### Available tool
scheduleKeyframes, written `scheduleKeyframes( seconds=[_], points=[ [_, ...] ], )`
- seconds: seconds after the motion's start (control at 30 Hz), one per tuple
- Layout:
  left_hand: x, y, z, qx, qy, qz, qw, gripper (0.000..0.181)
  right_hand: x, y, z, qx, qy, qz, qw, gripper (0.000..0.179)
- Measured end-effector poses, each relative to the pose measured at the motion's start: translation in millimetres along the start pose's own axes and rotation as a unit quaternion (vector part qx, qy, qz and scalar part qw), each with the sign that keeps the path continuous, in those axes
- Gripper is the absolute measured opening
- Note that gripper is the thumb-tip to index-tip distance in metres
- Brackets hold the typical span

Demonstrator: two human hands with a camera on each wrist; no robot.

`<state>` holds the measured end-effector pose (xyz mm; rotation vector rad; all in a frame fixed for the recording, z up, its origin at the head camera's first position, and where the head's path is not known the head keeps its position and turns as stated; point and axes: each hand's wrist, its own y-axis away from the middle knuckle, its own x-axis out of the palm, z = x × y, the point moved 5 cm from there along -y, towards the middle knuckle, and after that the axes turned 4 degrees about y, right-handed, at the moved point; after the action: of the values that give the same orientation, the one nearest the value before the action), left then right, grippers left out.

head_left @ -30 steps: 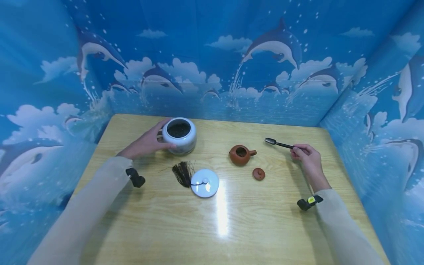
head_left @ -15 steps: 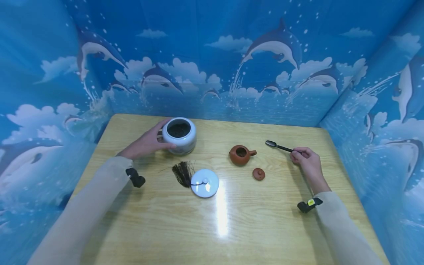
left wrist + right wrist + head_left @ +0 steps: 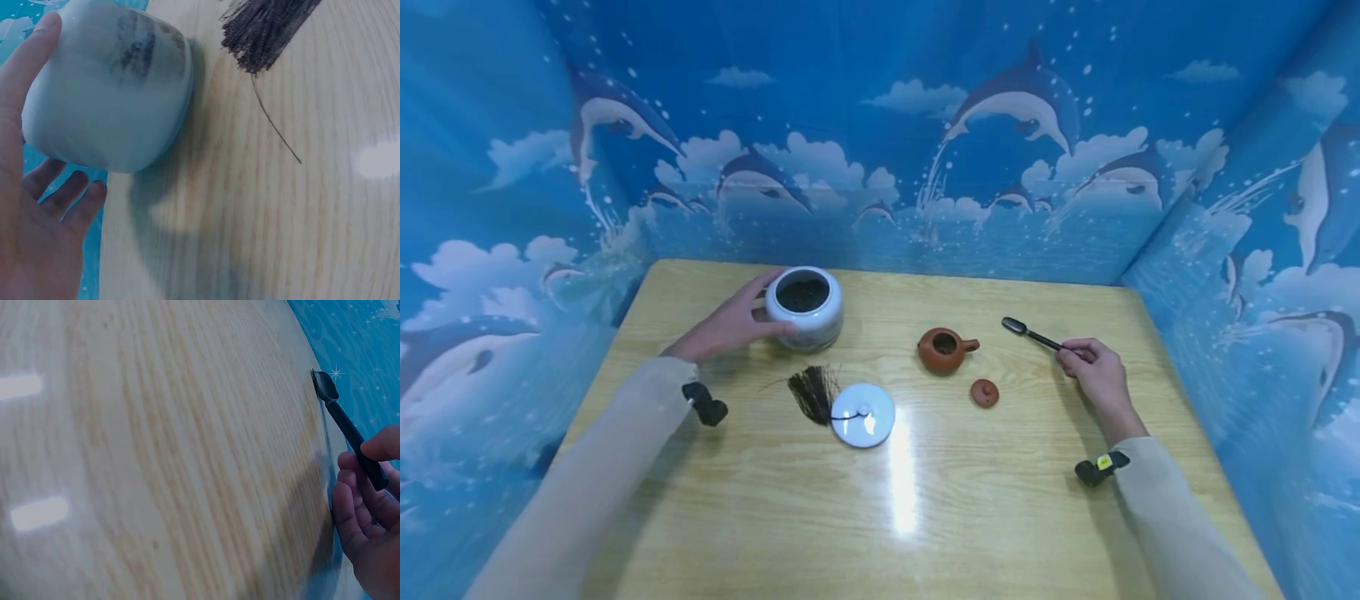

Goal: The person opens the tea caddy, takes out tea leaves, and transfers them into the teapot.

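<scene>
At the back left of the table, my left hand [image 3: 735, 322] holds a pale, round ceramic jar [image 3: 805, 321], its thumb on the near side and fingers reaching behind. Dark, loose contents show inside the jar's mouth. In the left wrist view, the jar [image 3: 112, 87] has a dark painted mark. On the right, my right hand [image 3: 1097, 371] pinches the handle end of a small black spoon [image 3: 1032, 332], whose bowl points away to the left. The right wrist view shows this spoon [image 3: 350, 428] between thumb and fingers. A brown clay teapot [image 3: 943, 351], lidless, stands between the hands.
The teapot's small lid [image 3: 985, 393] lies just in front of it. Nearer the left stands the jar's white lid [image 3: 862, 425], a dark tassel [image 3: 813, 394] tied to its knob. Blue dolphin-print curtains [image 3: 880, 142] rise around the wooden table [image 3: 820, 517].
My right hand has come slightly nearer the body, tilting the spoon's handle end down in the view. The left hand and jar have stayed in place.
</scene>
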<state>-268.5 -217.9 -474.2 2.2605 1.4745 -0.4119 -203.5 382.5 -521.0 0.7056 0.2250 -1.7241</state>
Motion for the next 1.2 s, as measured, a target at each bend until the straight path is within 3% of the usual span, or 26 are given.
scheduleKeyframes(
  seconds=[0.27, 0.57, 1.03, 1.2],
  points=[
    [-12.7, 4.1, -11.5, -0.026, -0.05, -0.02, 0.9982, 0.107, -2.3, 5.7, 2.1, -0.023, 0.126, -0.023, 0.9916, 0.038],
    [-16.1, 2.9, -31.5, -0.021, -0.084, -0.045, 0.9952, 0.106, -0.5, 7.1, -1.3, -0.015, 0.161, -0.005, 0.9869, 0.038],
    [-1.6, -9.7, -60.0, 0.043, -0.102, -0.041, 0.993, 0.081, 2.8, 11.8, 1.4, -0.027, 0.166, 0.002, 0.9858, 0.034],
    [7.8, -13.4, -78.0, 0.073, -0.114, -0.039, 0.9901, 0.074, 1.9, 18.3, 6.8, -0.077, 0.176, -0.026, 0.9811, 0.036]
  ],
)
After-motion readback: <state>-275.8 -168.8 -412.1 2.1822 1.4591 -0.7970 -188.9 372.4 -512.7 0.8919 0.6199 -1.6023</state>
